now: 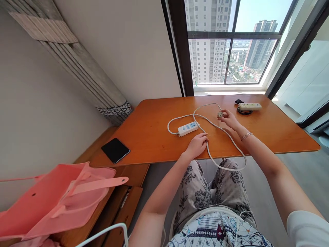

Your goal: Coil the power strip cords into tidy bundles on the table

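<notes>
A white power strip (188,128) lies on the brown table, its long white cord (231,139) looping over the tabletop and hanging past the front edge. With its fingers closed, my right hand (227,118) holds the plug (220,114) at the cord's end, just above the table. My left hand (197,145) rests at the front edge, to the lower right of the strip, its fingers closed on the cord. Part of that grip is hidden under the fingers.
A cream power strip (250,107) with a coiled black cord (244,112) lies at the back right. On the left side of the table (151,144) is a black tablet (115,150). A pink bag (59,199) sits at the lower left. Beyond the table is a window (232,61).
</notes>
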Motion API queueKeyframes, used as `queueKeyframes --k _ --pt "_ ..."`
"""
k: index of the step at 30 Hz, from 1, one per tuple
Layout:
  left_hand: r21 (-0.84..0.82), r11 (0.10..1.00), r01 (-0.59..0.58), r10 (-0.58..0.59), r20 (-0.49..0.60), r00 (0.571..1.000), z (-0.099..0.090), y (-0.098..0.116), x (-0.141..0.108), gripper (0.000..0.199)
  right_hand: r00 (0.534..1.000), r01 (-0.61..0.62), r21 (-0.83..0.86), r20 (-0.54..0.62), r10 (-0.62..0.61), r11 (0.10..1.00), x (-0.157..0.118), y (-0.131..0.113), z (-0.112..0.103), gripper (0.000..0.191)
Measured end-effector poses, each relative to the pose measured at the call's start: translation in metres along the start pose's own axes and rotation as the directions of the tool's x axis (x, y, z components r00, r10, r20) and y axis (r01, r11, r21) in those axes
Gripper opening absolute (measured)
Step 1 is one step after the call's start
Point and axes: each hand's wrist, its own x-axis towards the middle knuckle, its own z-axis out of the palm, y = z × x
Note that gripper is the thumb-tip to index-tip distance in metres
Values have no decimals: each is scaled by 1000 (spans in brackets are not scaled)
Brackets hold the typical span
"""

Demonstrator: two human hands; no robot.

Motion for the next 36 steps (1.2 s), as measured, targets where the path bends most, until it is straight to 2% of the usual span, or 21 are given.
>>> queueKeyframes --k 2,4,8,10,12,14,16,17,18,20,22,24,27,28,30,31,33,34,36 --pt "-17 1000 21 -21 -28 999 -1 -1 2 25 998 62 227 -41 -54 972 -6 -10 -3 42" --pt "-30 999 24 -26 -52 998 -1 1 4 22 992 110 359 -98 -80 927 -11 -22 -4 40" --pt "-79 997 -18 15 -41 999 0 9 7 21 971 158 345 -223 -83 925 -24 -38 1 43" --pt "-83 996 -37 25 -137 990 -5 13 8 28 974 136 328 -215 -67 935 -33 -40 4 44" --pt "-64 997 -41 19 -316 949 -17 15 12 37 980 111 355 -194 -43 928 -42 -42 6 42" --pt "-35 999 -37 15 -486 874 -35 15 19 45 983 111 393 -178 -43 913 -53 -44 6 38" --pt "-31 998 -47 20 -595 803 -57 13 30 58 982 144 426 -171 -76 893 -64 -49 6 33" --pt "-36 998 -49 16 -620 784 -67 12 36 65 981 165 446 -168 -99 880 -69 -53 7 31" --pt "-51 997 -52 8 -624 782 -77 10 42 70 979 185 469 -163 -122 864 -74 -58 8 29" --pt "-123 991 -50 -30 -573 819 -91 7 52 73 973 225 515 -161 -164 827 -83 -69 10 28" --pt "-228 974 -2 -103 -449 888 -97 2 59 62 961 272 549 -202 -190 791 -88 -78 10 28" --pt "-294 952 86 -179 -305 935 -97 -3 60 45 936 330 550 -299 -188 767 -88 -82 4 29" --pt "-348 914 206 -278 -170 945 -93 -10 55 21 870 402 482 -467 -160 778 -80 -78 -10 25" --pt "-401 889 221 -300 -144 943 -92 -12 52 20 848 412 453 -508 -151 790 -76 -74 -14 24" --pt "-582 789 195 -308 -100 946 -93 -12 46 32 822 406 421 -557 -122 811 -71 -65 -17 23" --pt "-684 714 150 -290 -94 952 -94 -11 43 37 827 386 425 -554 -102 819 -70 -61 -15 24" --pt "-835 549 35 -244 -120 962 -98 -3 40 43 873 311 446 -483 -67 839 -74 -54 -3 29" --pt "-876 483 -11 -228 -137 964 -99 3 39 44 906 265 447 -419 -62 854 -78 -52 5 34" --pt "-911 408 -56 -216 -155 964 -99 17 40 44 958 198 396 -271 -92 897 -89 -49 23 48"
